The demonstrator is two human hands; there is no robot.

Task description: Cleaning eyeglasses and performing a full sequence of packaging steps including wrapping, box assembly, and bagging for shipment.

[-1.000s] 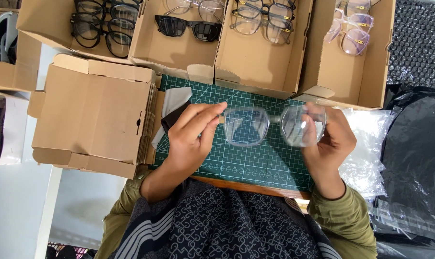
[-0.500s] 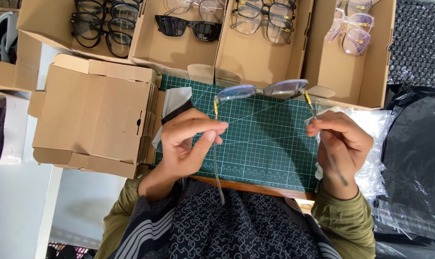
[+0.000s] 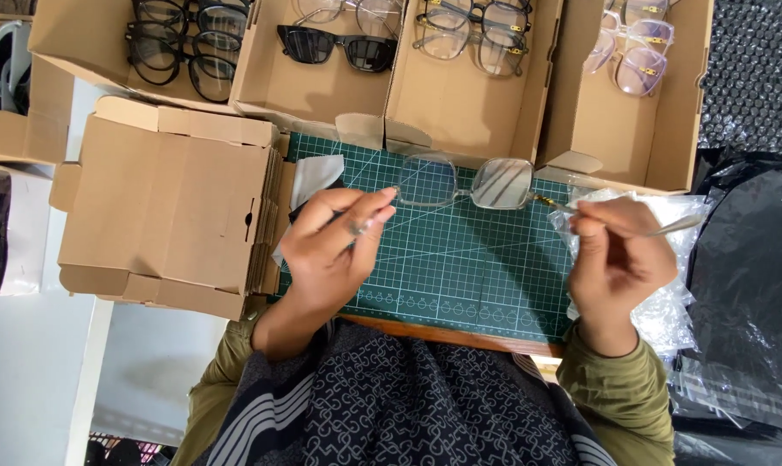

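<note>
Clear-framed glasses held open over the green cutting mat

The glasses (image 3: pixel 466 182) have a pale, see-through frame with large squarish lenses and thin temple arms with a gold touch at the hinge. They hang just above the far edge of the cutting mat (image 3: pixel 460 259), in front of the cardboard boxes (image 3: pixel 473 103) of other spectacles. The left hand (image 3: pixel 330 246) pinches one temple arm, the right hand (image 3: pixel 619 259) is closed on the other.
</note>
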